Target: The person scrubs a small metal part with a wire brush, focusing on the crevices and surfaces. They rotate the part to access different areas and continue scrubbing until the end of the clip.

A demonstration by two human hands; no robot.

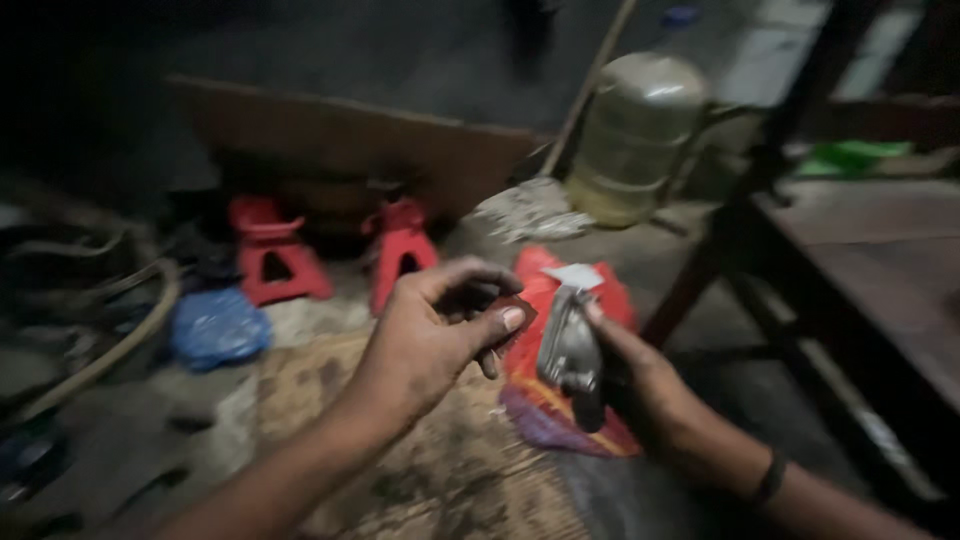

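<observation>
- Table (880,270), one: dark wood, at the right, running from near to far; a dark leg slants down beside it.
- Board (350,140), one: a flat brown sheet, far and left of centre, propped behind the stands.
- Tank (640,135), one: a rounded pale-green cylinder, far and right of centre, upright on the floor, with a thin pole leaning past it.
- Mat (330,400), one: coarse woven cloth, near, under both arms.
- Hose (120,340), one length, curving along the far left edge; the rest is too dark to count.
- Stands (275,255), two: red metal, side by side, left of centre, just in front of the board.
- Red cloth (545,400), one: soft, lying on the mat directly under the hands, with a purple edge on its near side.
- Blue bag (215,325), one: crumpled plastic, left, near the first stand.
- Metal part (570,345), one: grey, curved and shiny, held at centre above the red cloth. It looks stiff and fairly heavy for its size, likely slick on the smooth face; the edges seem the surest place to take hold.
- Right hand (640,380): closed around the lower end of the metal part, forefinger stretched up along its side.
- Left hand (440,330): thumb and fingers pinched narrowly on a small dark piece (512,312), just beside the metal part. What the piece is cannot be told; it looks light and rigid.
</observation>
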